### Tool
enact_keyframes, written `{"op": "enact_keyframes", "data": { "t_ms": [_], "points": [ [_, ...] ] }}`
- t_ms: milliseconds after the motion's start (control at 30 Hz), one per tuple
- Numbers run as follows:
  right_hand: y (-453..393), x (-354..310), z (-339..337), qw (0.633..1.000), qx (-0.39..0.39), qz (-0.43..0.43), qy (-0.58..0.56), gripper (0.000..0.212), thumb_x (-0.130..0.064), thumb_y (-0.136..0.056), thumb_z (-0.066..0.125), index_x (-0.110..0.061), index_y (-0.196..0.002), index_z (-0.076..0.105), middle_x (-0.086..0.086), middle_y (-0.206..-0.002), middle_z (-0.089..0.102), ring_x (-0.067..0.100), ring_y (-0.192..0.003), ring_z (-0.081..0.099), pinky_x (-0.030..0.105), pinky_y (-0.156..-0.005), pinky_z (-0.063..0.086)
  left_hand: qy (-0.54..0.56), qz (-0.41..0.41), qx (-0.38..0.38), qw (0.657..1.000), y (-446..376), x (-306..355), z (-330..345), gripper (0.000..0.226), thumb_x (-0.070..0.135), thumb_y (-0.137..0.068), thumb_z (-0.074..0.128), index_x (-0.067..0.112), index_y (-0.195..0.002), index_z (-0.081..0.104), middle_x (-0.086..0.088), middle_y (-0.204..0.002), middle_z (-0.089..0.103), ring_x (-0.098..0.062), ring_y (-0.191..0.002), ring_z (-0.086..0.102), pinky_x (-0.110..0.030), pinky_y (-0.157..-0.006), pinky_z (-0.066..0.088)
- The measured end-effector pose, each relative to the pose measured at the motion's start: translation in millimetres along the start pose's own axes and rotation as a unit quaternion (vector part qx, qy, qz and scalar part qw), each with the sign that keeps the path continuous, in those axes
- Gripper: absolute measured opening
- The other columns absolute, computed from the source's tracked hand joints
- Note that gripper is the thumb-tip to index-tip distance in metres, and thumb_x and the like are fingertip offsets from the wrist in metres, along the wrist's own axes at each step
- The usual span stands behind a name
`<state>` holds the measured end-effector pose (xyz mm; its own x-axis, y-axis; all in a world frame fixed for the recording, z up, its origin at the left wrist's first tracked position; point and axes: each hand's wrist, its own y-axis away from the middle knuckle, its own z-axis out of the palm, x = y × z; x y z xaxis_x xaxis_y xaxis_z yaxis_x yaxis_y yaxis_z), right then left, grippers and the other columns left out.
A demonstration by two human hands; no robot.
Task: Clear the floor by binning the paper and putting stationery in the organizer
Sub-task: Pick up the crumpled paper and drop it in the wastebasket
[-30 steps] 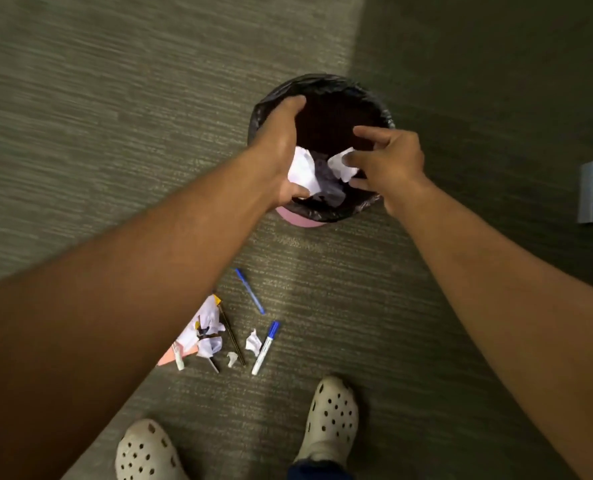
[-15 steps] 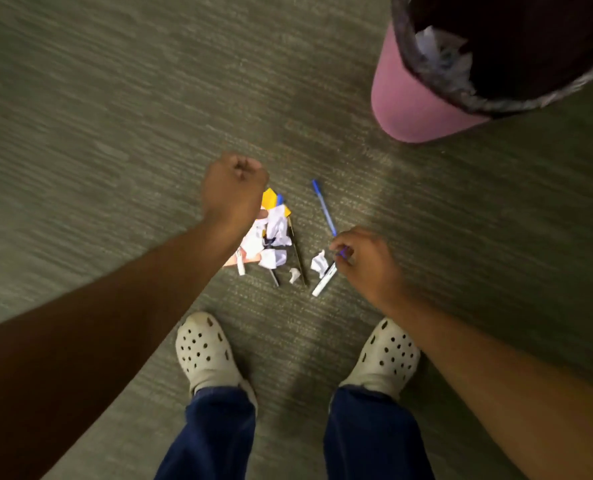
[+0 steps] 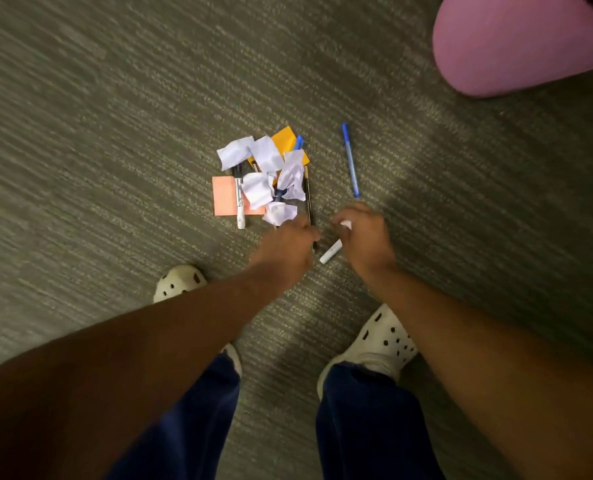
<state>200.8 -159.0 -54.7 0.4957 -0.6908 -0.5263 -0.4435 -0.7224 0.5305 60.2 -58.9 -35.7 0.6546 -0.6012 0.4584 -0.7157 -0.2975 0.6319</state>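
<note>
Right hand [image 3: 366, 237] fingers curl round a small white paper scrap [image 3: 345, 224], presumably for binning; left hand [image 3: 288, 245] finger state cannot be told; crumpled white paper pile [image 3: 271, 178] lies on grey carpet [image 3: 115, 133].

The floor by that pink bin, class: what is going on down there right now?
A person in pale clogs is bent over a small pile on the carpet. Crumpled white paper, an orange note, a pink note and a few pens lie heaped together. The right hand is curled round something small and white, above a white marker. The left hand reaches to the near edge of the pile. A blue pen lies apart, nearer the pink bin.
</note>
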Motion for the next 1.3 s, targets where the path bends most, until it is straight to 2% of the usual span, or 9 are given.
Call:
{"op": "enact_keyframes", "data": {
  "t_ms": [233,367,500,667,767,867,1033,1200,1300],
  "points": [
    [-2,-50,-41,0.989,0.070,-0.095,-0.092,0.047,0.015,-0.094,0.051,-0.009,-0.131,0.065,0.009,-0.129,0.059,0.013,-0.115,0.060,0.021,-0.101,0.047,-0.083,0.001,-0.006,0.997,-17,-1,26,0.027,-0.007,-0.092,0.053,0.005,-0.114,0.061,-0.017,-0.129,0.047,-0.041,-0.112,0.058,-0.050,-0.069,0.050],
    [-38,-73,-42,0.991,-0.023,-0.129,0.006,0.049,0.014,-0.092,0.048,-0.009,-0.129,0.069,0.014,-0.128,0.056,0.028,-0.113,0.062,0.039,-0.092,0.053,-0.026,0.006,0.007,1.000,-13,-13,26,0.031,-0.006,-0.091,0.052,0.004,-0.116,0.067,-0.016,-0.120,0.056,-0.040,-0.105,0.065,-0.046,-0.075,0.055],
    [-71,-86,-28,0.978,-0.116,-0.157,0.075,0.048,0.008,-0.089,0.054,-0.008,-0.132,0.067,0.018,-0.136,0.052,0.035,-0.117,0.060,0.041,-0.096,0.050,0.056,-0.014,0.115,0.992,15,-26,10,0.019,0.009,-0.089,0.059,0.010,-0.100,0.075,-0.015,-0.117,0.062,-0.036,-0.094,0.066,-0.034,-0.070,0.048],
    [-86,-84,-1,0.939,-0.174,-0.195,0.223,0.078,-0.022,-0.083,0.080,-0.023,-0.154,0.046,0.017,-0.163,0.023,0.044,-0.135,0.043,0.047,-0.097,0.053,0.143,-0.161,0.212,0.953,28,-55,-9,0.022,0.004,-0.091,0.056,-0.007,-0.079,0.072,-0.024,-0.097,0.060,-0.039,-0.079,0.061,-0.040,-0.071,0.046],
    [-84,-77,12,0.936,-0.151,-0.199,0.249,0.060,-0.014,-0.087,0.072,-0.017,-0.144,0.054,0.017,-0.153,0.035,0.043,-0.125,0.049,0.047,-0.094,0.053,0.161,-0.203,0.237,0.936,18,-69,-16,0.015,0.008,-0.081,0.068,-0.003,-0.081,0.077,-0.016,-0.103,0.067,-0.030,-0.084,0.067,-0.027,-0.072,0.043],
    [-78,-73,16,0.953,-0.120,-0.185,0.209,0.028,-0.004,-0.093,0.057,-0.007,-0.120,0.064,0.017,-0.136,0.047,0.038,-0.114,0.056,0.045,-0.089,0.053,0.161,-0.104,0.223,0.956,10,-69,-18,0.027,0.010,-0.076,0.077,0.009,-0.102,0.082,-0.011,-0.135,0.065,-0.023,-0.107,0.069,-0.020,-0.090,0.044],
    [-63,-60,18,0.974,-0.088,-0.146,0.148,0.026,0.003,-0.090,0.061,0.000,-0.113,0.074,0.020,-0.121,0.063,0.039,-0.109,0.064,0.044,-0.092,0.051,0.008,-0.047,0.086,0.995,-12,-77,-20,0.024,0.013,-0.094,0.066,0.010,-0.117,0.073,0.005,-0.170,0.027,-0.029,-0.117,0.066,-0.044,-0.093,0.052],
    [-52,-49,17,0.991,-0.036,-0.127,0.026,0.018,0.011,-0.085,0.069,0.005,-0.099,0.080,0.022,-0.106,0.069,0.037,-0.095,0.069,0.043,-0.085,0.056,-0.135,-0.031,0.025,0.990,-26,-84,-36,0.030,0.018,-0.104,0.050,0.014,-0.130,0.065,-0.009,-0.133,0.064,-0.032,-0.119,0.064,-0.041,-0.100,0.050],
    [-45,-45,15,0.995,-0.005,-0.079,-0.053,0.016,0.008,-0.084,0.076,0.001,-0.097,0.081,0.015,-0.106,0.072,0.026,-0.093,0.070,0.021,-0.077,0.054,-0.118,-0.046,0.047,0.991,-30,-84,-45,0.026,0.014,-0.101,0.054,0.004,-0.117,0.072,-0.021,-0.116,0.071,-0.041,-0.110,0.067,-0.046,-0.093,0.051]
  ]
}}
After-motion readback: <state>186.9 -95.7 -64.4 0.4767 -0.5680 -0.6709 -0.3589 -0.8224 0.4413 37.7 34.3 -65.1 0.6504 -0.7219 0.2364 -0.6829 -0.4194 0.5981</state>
